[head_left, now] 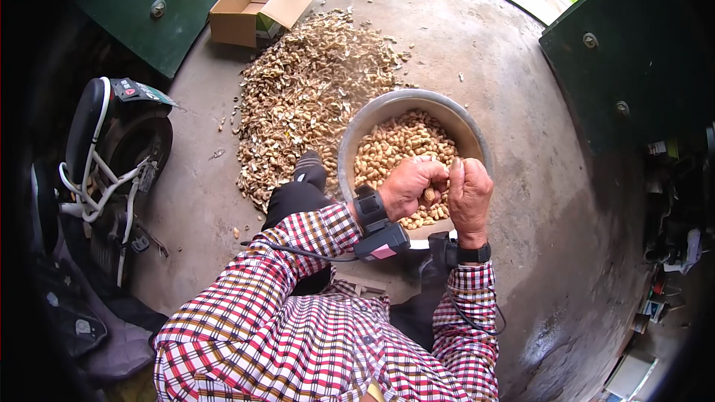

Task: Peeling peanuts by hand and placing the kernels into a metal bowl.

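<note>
A round metal basin (475, 128) in front of me holds a heap of peanuts in their shells (402, 141). Above its near right part, my left hand (411, 187) is closed, with a peanut (430, 195) showing at its curled fingers. Close beside it, my right hand (471, 199) is closed too, thumb against bent fingers. The thumbs of both hands come nearly together. Whatever lies inside the right fingers is hidden. Left of the basin spreads a wide pile of broken peanut shells (298, 115) on the concrete floor.
An open cardboard box (234, 28) stands behind the shell pile. A wheeled thing with a white tube frame (97, 156) is at the left. Dark green doors (160, 7) flank the bright opening. Assorted items line the right wall. My dark shoe (310, 167) touches the shells.
</note>
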Action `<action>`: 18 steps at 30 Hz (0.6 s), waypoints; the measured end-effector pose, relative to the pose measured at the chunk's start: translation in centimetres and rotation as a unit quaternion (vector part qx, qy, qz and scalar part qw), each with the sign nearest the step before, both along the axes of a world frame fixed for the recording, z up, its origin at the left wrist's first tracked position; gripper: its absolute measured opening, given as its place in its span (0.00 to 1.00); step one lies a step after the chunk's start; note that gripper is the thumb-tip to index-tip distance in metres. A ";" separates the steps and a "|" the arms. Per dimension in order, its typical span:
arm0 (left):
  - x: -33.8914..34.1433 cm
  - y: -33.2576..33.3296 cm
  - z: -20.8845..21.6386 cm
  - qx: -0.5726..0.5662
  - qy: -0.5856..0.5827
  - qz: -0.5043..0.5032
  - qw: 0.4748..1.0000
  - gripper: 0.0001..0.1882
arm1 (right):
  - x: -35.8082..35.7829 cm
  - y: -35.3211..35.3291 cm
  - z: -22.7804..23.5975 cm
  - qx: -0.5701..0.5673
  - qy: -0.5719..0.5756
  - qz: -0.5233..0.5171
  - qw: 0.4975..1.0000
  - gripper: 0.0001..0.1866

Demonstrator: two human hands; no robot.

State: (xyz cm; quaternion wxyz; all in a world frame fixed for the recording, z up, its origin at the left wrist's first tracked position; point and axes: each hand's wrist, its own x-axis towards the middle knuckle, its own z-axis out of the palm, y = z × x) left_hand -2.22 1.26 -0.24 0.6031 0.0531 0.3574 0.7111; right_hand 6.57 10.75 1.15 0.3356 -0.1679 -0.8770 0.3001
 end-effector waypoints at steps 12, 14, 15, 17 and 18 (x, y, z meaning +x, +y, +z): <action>0.9 1.2 -1.0 0.031 -0.136 0.044 0.989 0.01 | -0.3 -0.4 -1.6 -0.043 0.062 -0.072 0.995 0.15; 0.8 1.3 -1.2 0.044 -0.177 0.033 0.983 0.02 | -0.2 -0.4 -1.8 -0.081 0.060 -0.087 0.991 0.16; 0.7 1.2 -1.3 0.044 -0.177 0.033 0.983 0.02 | -0.2 -0.6 -1.6 -0.231 0.082 -0.068 0.967 0.16; 0.5 1.1 -1.4 0.085 -0.159 0.011 0.984 0.03 | -0.2 -0.6 -1.7 -0.375 0.103 -0.047 0.920 0.15; 0.3 1.1 -1.2 0.085 -0.159 0.011 0.984 0.03 | -0.1 -0.1 -2.1 -0.445 0.126 -0.039 0.886 0.14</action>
